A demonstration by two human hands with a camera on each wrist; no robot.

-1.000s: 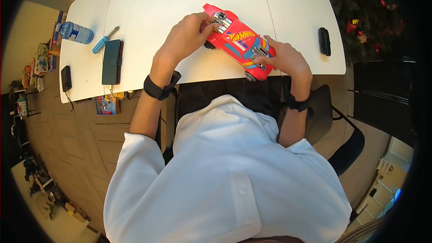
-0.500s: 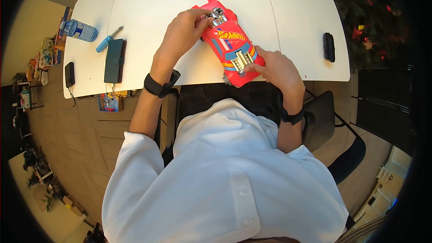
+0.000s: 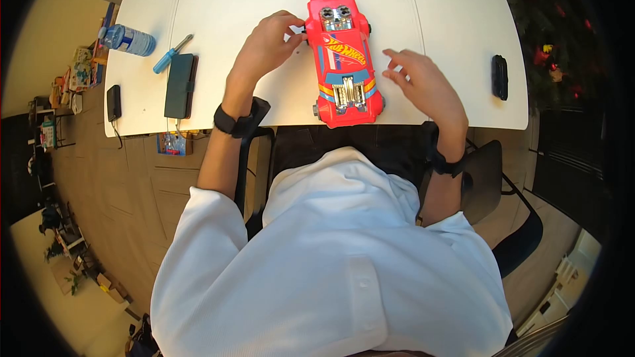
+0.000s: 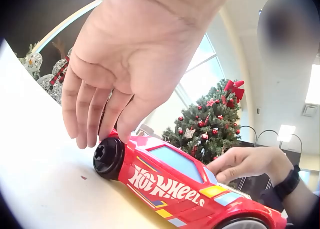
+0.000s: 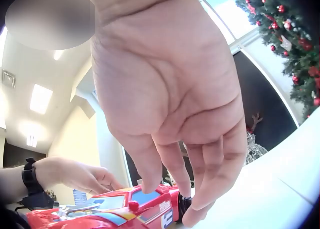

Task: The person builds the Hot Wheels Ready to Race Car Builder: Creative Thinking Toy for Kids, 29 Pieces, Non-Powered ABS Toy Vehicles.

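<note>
The red toy car stands on its wheels on the white table, its silver engine piece with two round caps at the far end. My left hand is at the car's far left corner; in the left wrist view the fingertips of that hand are at the body just above a black wheel. To the right of the car, my right hand hangs with loosely bent fingers, a gap between it and the car in the head view.
On the table's left side are a water bottle, a blue-handled screwdriver, a dark phone case and a small black device. A black case lies at the right, with a decorated tree beyond.
The car has turned from a slant to nearly straight and sits flat on the table. My right hand has let go and moved right; my left hand has left the engine piece for the car's side.
</note>
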